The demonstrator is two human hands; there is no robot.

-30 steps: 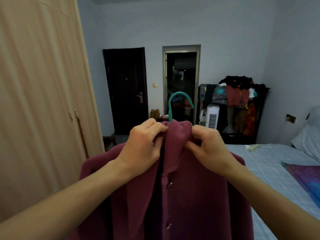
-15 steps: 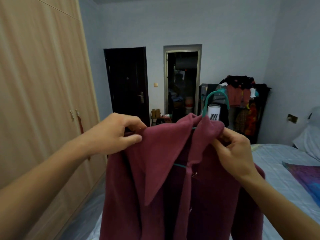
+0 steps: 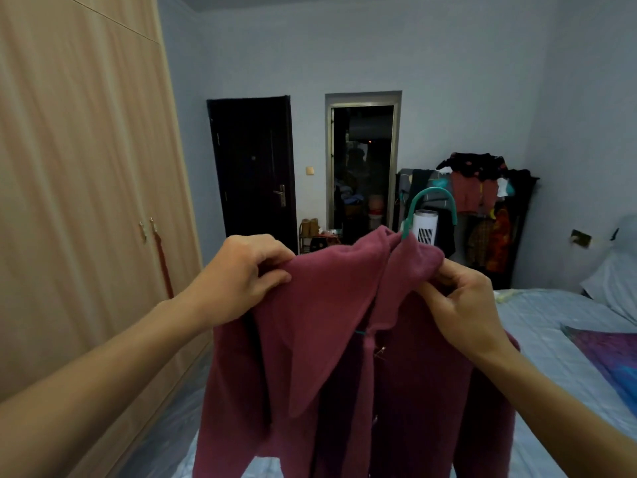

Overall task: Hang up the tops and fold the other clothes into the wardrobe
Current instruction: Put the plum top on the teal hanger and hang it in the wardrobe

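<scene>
Two hands on one maroon fleece jacket (image 3: 344, 357), held up in front of the chest, right of the closed wardrobe (image 3: 86, 201) and left of the bed (image 3: 551, 339). Left hand (image 3: 241, 274) now out on the jacket's left shoulder, fingers closed on a pinch of fleece; a second ago pressed in tight at the collar beside the right hand. Right hand (image 3: 462, 305) at the collar's right flap, fingers narrow and pinching the cloth just under the teal hanger (image 3: 431, 212) hook. Hook now clear above the neckline and shifted right, standing before the white tower fan (image 3: 425, 229); a sliver of teal also visible through the open front, so hanger probably seated inside the shoulders. Left lapel spread wide and flat, front hanging open, snaps undone.

Compared with half a second back, almost nothing different: same grips, same spread, garment at about the same height. Compared with a full second back, collar opened out and jacket squared on the hanger. Judged from this, dressing of the hanger close to done; carrying to the wardrobe left, doors not yet open.
</scene>
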